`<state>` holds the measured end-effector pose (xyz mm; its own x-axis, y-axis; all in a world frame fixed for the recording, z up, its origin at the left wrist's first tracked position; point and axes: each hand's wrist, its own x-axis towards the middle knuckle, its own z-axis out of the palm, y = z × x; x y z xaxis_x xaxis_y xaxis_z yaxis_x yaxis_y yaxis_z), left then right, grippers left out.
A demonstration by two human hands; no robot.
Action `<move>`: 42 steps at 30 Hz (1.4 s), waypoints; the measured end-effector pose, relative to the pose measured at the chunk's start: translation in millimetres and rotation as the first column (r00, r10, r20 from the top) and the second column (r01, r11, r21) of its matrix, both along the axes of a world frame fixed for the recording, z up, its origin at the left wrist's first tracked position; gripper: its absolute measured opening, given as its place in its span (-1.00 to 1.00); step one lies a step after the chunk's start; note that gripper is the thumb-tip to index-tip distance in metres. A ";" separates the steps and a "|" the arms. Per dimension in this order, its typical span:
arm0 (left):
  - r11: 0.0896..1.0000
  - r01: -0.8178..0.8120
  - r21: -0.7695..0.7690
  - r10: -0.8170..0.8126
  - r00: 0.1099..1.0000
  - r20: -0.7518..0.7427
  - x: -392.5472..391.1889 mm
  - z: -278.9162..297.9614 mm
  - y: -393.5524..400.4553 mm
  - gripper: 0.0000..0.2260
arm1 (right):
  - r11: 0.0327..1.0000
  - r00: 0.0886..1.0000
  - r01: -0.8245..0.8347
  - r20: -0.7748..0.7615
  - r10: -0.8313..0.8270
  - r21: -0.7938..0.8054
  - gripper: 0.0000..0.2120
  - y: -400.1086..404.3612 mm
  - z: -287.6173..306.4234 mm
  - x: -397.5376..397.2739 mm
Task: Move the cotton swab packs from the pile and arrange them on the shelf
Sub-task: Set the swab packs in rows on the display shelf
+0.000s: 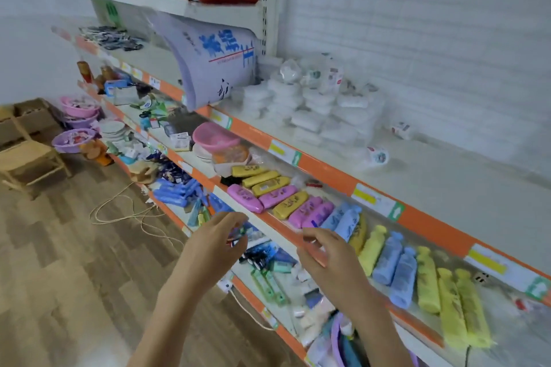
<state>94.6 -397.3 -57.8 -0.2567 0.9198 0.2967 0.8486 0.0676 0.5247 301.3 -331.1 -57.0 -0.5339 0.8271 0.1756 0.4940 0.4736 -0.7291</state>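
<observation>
Both hands, left and right, hover empty with fingers apart below the shelf holding stacked packs.

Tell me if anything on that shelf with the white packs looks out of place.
Yes. Two cotton swab packs lie loose and tipped over on the shelf, right of the stacked pile. A large bag leans against the pile's left side, overhanging the shelf edge.

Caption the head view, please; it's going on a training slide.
Both empty hands, left and right, hover below the shelf of stacked cotton swab packs.
</observation>
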 end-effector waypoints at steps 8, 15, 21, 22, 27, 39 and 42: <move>0.965 0.253 0.073 -0.247 0.966 -0.083 -49.7 47.3 180.0 -0.59 | 0.965 0.958 0.225 -0.210 -0.194 0.136 -0.81 165.3 51.8 -10.2; 0.931 0.326 0.165 -0.311 0.944 -0.111 -74.6 95.8 324.8 -0.77 | 0.913 0.951 0.285 -0.203 -0.232 0.290 -0.80 291.0 113.7 -34.9; 0.905 0.396 0.156 -0.376 0.916 -0.143 -66.4 113.5 427.4 -0.62 | 0.877 0.929 0.370 -0.142 -0.343 0.307 -0.75 364.2 133.2 -48.5; 0.903 0.408 0.136 -0.388 0.909 -0.150 -64.7 114.2 440.5 -0.58 | 0.872 0.924 0.382 -0.129 -0.359 0.307 -0.73 372.6 133.1 -50.3; 0.840 0.534 0.100 -0.543 0.825 0.156 -52.8 118.0 459.1 -0.29 | 0.835 0.855 0.493 0.037 -0.517 0.245 -0.47 412.9 131.8 -52.3; 0.747 0.570 0.341 -0.646 0.502 0.576 -42.8 123.8 484.1 -0.42 | 0.837 0.782 0.493 -0.300 -0.546 -0.237 -0.49 407.8 139.6 -41.3; 0.735 0.581 0.349 -0.623 0.376 0.686 -42.9 130.9 489.4 -0.57 | 0.846 0.683 0.342 -0.510 -0.523 -0.410 -0.68 391.5 148.1 -33.5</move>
<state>51.7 92.1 73.1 0.2238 0.9155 0.3344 -0.0201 -0.3387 0.9407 267.9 60.4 91.1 0.0317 0.9973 0.0663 0.0286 0.0655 -0.9974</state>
